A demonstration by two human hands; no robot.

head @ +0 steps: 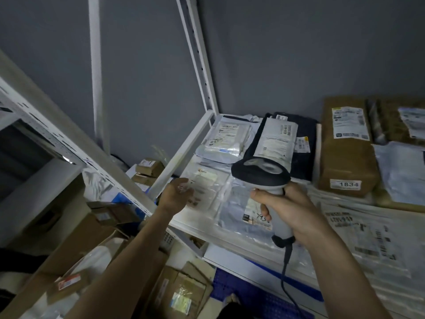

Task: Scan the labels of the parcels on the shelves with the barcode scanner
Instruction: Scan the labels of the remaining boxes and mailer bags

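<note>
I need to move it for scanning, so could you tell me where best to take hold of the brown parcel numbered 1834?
Probably grip the brown parcel across its near end, just above the 1834 sticker, coming from the front. That end faces the shelf's open edge, while neighbouring parcels crowd its long sides.

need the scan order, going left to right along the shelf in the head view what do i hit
left hand on a clear-bagged parcel → barcode scanner in the right hand → brown parcel marked 1834 → pale mailer
</note>
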